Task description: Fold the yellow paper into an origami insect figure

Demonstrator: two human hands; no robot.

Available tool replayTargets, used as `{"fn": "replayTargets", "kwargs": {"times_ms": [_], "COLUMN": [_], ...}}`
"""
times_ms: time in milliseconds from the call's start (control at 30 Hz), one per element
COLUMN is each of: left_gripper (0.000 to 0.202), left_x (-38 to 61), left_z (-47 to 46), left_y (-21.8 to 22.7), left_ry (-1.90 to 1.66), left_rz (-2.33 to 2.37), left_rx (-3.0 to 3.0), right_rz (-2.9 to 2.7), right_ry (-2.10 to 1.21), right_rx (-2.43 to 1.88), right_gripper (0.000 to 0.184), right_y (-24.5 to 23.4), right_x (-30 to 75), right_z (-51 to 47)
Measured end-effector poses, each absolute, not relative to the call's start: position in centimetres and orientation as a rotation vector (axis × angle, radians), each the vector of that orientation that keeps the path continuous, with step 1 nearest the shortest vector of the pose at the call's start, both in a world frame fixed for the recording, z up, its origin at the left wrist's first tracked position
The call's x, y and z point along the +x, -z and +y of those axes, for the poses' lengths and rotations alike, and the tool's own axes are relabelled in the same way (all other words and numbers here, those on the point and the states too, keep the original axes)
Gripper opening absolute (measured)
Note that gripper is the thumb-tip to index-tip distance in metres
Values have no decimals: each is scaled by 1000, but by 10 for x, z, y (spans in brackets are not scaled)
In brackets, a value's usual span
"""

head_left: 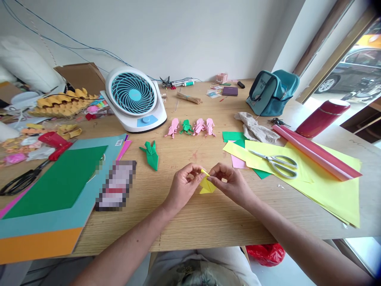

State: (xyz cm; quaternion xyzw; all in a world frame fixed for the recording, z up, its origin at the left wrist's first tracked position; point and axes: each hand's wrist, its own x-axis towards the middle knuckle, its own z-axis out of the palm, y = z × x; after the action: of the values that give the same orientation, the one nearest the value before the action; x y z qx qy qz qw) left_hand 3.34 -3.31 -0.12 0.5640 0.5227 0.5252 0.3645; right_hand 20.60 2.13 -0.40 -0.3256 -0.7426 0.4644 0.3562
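A small folded piece of yellow paper (207, 186) is pinched between my two hands, just above the wooden table. My left hand (186, 183) grips its upper left edge between thumb and fingers. On the other side my right hand (228, 180) is closed on its upper right edge. Part of the paper is hidden behind my fingertips. To the left lies a green folded paper figure (151, 155). Beyond my hands stand several small origami figures in a row, pink ones (199, 126) and a green one (186, 127).
Scissors (282, 163) lie on yellow sheets (336, 198) at the right, beside rolled red paper (318, 153) and a red bottle (321, 118). A white fan (133, 99) stands back left. Green paper (59, 182), black-handled scissors (22, 178) and a pixelated phone-shaped object (116, 186) lie left.
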Motion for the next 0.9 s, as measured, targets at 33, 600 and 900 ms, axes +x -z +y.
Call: {"fn": "replayTargets", "kwargs": {"times_ms": [33, 600, 900], "left_gripper": [16, 26, 27], "left_x": [32, 33, 34], "left_z": [-33, -34, -34], "left_y": [1, 0, -1], "left_ry": [-1351, -1402, -1437], "left_rz": [1349, 1191, 1233], "left_rx": [1458, 1262, 1328], "right_rz": [-1925, -1955, -1942], "right_ry": [-1196, -799, -818], "right_rx": [-840, -603, -611], "right_gripper": [20, 8, 10], "right_y": [4, -2, -5], "right_x": [206, 206, 206], "right_z": [21, 15, 13]}}
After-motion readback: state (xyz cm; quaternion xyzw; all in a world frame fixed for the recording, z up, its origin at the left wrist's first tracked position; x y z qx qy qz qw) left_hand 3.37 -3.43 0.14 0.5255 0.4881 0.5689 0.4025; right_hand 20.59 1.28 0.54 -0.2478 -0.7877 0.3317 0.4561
